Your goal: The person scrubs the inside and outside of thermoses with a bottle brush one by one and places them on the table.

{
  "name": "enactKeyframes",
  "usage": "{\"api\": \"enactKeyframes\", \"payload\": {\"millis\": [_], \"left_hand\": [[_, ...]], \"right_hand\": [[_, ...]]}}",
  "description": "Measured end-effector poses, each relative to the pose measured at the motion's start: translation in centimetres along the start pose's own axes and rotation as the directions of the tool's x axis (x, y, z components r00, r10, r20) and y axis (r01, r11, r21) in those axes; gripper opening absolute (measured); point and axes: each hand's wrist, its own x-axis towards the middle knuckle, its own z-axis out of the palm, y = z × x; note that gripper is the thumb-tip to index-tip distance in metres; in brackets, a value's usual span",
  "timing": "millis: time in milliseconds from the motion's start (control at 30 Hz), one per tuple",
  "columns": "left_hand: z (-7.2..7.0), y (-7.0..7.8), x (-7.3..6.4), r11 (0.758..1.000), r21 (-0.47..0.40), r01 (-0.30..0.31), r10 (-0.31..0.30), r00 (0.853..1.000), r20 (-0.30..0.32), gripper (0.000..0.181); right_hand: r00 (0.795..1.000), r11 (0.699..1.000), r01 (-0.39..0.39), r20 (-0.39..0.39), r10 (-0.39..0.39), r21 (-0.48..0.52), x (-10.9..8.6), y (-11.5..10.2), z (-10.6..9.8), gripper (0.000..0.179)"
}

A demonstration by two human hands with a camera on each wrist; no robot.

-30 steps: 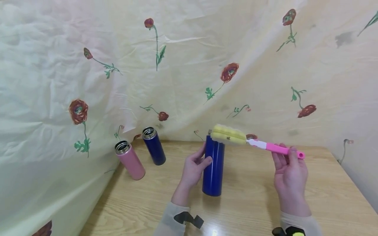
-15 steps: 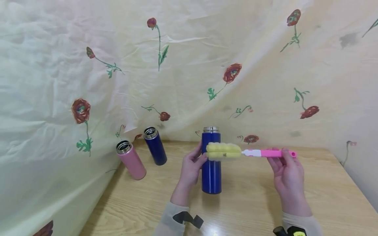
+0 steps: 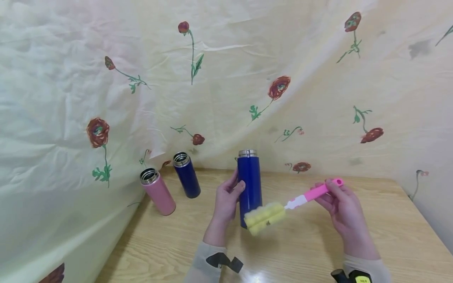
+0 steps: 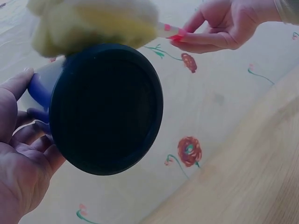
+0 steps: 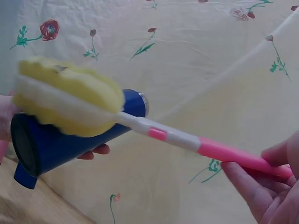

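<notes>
My left hand (image 3: 226,198) grips a tall blue bottle (image 3: 249,177) with a bare metal neck, upright and held off the table. Between the fingers and thumb of my right hand (image 3: 343,210) is the pink handle of a bottle brush (image 3: 267,217). Its yellow-and-white sponge head crosses the front of the bottle near the base; whether they touch I cannot tell. The left wrist view shows the bottle's dark round base (image 4: 106,112) with the sponge head (image 4: 93,23) just above. In the right wrist view the sponge hides part of the bottle (image 5: 74,151).
At the left of the wooden table (image 3: 304,251) stand a pink bottle (image 3: 159,194) and a shorter dark blue bottle (image 3: 187,177), both with uncovered mouths. A flower-patterned cloth (image 3: 226,78) hangs behind and along the left side.
The brush has swept down from the bottle's top, past its middle, to near its base, its handle now tilting up to the right. The blue bottle has shifted slightly left.
</notes>
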Motion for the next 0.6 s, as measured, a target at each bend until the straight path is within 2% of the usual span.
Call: {"api": "enactKeyframes", "payload": {"millis": [167,400,500,600], "left_hand": [[0.05,0.01,-0.02,1.0,0.006,0.008,-0.008,1.0,-0.015,0.061],[0.14,0.03,0.01,1.0,0.003,0.018,-0.018,1.0,-0.024,0.06],[0.14,-0.03,-0.05,1.0,0.004,0.013,-0.013,1.0,-0.013,0.06],[0.16,-0.13,-0.14,1.0,0.002,0.008,-0.008,1.0,0.008,0.061]], "right_hand": [[0.998,0.996,-0.01,0.056,0.016,-0.093,-0.01,-0.07,-0.21,0.024],[0.996,0.991,-0.009,0.084,0.021,-0.131,0.1,-0.12,-0.24,0.026],[0.996,0.993,-0.009,0.085,0.019,-0.118,0.06,-0.19,-0.32,0.026],[0.998,0.999,-0.023,0.058,0.025,-0.039,-0.05,-0.22,-0.44,0.025]]}}
